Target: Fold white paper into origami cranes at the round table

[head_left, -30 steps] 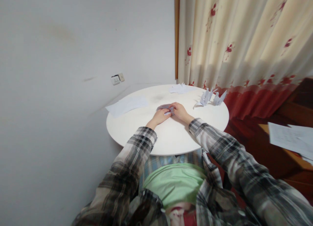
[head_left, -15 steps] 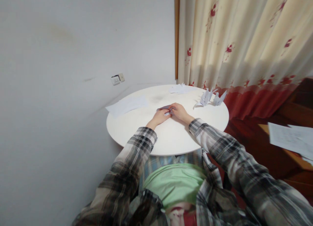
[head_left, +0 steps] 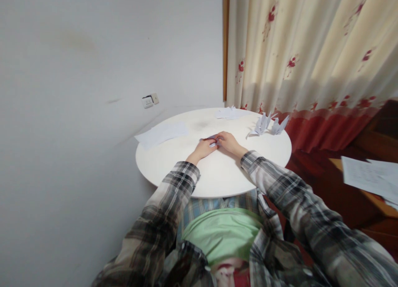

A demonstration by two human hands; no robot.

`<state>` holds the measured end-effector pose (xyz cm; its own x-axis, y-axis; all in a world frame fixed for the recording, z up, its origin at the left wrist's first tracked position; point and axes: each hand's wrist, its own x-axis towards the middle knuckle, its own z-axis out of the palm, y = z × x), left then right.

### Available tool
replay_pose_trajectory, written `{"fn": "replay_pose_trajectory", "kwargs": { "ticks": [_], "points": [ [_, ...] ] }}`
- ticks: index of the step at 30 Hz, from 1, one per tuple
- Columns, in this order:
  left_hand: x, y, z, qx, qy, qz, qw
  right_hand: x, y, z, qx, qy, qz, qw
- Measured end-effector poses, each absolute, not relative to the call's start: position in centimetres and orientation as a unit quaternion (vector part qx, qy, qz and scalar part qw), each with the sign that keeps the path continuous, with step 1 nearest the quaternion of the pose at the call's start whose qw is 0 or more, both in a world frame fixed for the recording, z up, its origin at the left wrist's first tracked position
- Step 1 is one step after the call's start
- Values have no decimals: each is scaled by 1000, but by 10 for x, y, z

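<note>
Both my hands meet over the middle of a round white table (head_left: 224, 175). Between them is a small piece of folded paper (head_left: 213, 145), mostly covered by my fingers. My left hand (head_left: 204, 148) lies over its near left part, fingers closed on it. From the right, my right hand (head_left: 227, 141) pinches the paper with thumb and fingers close together. The exact shape of the fold is hidden. Folded paper cranes (head_left: 263, 124) stand near the table's right edge.
White paper sheets (head_left: 161, 134) lie at the table's left edge, and more paper pieces (head_left: 230, 112) at its far side. A wall with a socket (head_left: 147, 102) is on the left. Behind hangs a flowered curtain (head_left: 295, 51). Written sheets (head_left: 367, 177) rest on brown furniture to the right.
Hardly anything differs. Both hands stay on the folded paper, with at most a slight shift of the fingers; the whole view has moved by a few pixels.
</note>
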<state>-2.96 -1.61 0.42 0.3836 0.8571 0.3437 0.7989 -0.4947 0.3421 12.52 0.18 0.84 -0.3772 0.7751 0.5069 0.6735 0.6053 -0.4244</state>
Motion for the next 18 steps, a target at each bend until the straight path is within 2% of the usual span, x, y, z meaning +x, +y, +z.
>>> {"fn": "replay_pose_trajectory", "kwargs": {
  "ticks": [18],
  "points": [
    [-29,-18,6,817,512,252,78,125,3,7,-436,-830,73,339]
  ]
}}
